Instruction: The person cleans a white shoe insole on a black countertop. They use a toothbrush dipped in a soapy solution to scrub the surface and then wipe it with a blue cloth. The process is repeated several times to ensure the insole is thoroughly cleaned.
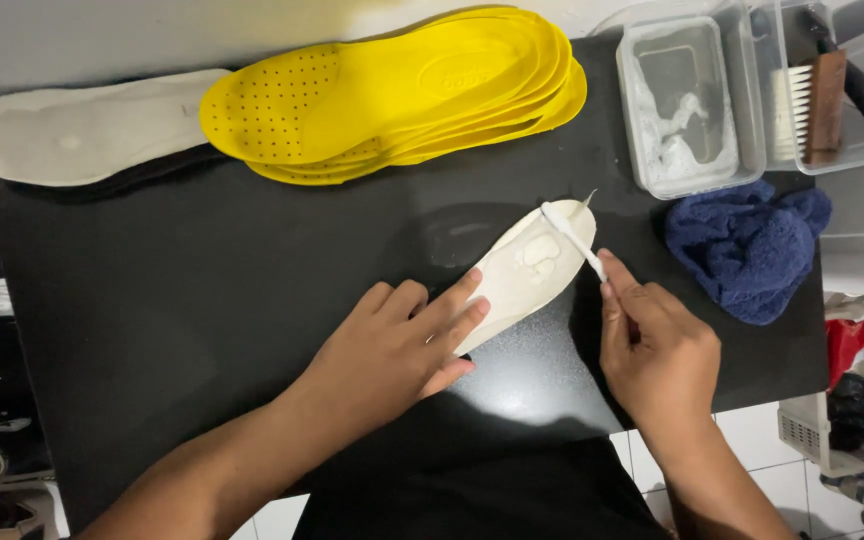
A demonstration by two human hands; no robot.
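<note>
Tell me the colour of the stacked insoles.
Yellow; the insoles show best in the head view.

- Your white insole piece (522, 275) lies flat on the black table top (202, 300), set on a slant, with its pointed tip up and to the right. A blob of white paste sits near its middle.
- Your small white spatula (572, 238) is thin and pale; its tip rests on the upper end of the insole piece, its handle slanting down to the right.
</note>
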